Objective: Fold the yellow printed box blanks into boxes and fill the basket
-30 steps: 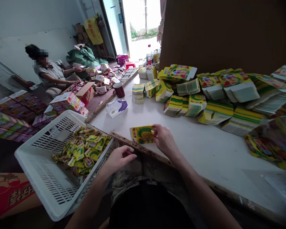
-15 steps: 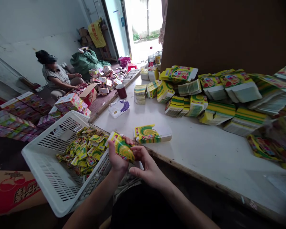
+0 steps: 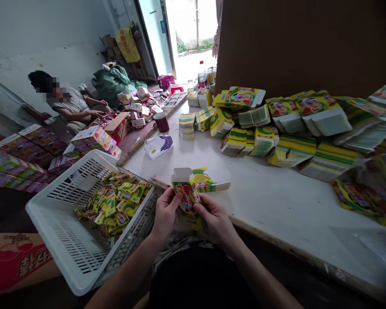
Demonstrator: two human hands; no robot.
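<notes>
Both my hands hold one small yellow and green carton (image 3: 185, 195) upright at the table's near edge, its top flap standing open. My left hand (image 3: 166, 212) grips its left side and my right hand (image 3: 214, 216) its right side, fingers closed on it. Just behind the carton lies a short stack of flat cartons (image 3: 212, 179) on the white table (image 3: 244, 189). To my left a white plastic basket (image 3: 51, 219) holds several folded yellow cartons (image 3: 116, 201).
Large piles of flat cartons (image 3: 296, 128) line the table's back, against a brown board (image 3: 305, 43). A dark mug (image 3: 161, 122) and a tissue pack (image 3: 157, 146) sit farther back. A seated person (image 3: 67, 105) works at left among pink boxes (image 3: 22, 150). A red box (image 3: 16, 262) lies bottom left.
My right hand left the flat stack on the table. Both hands met over a flat carton, which has since been opened into an upright box.
</notes>
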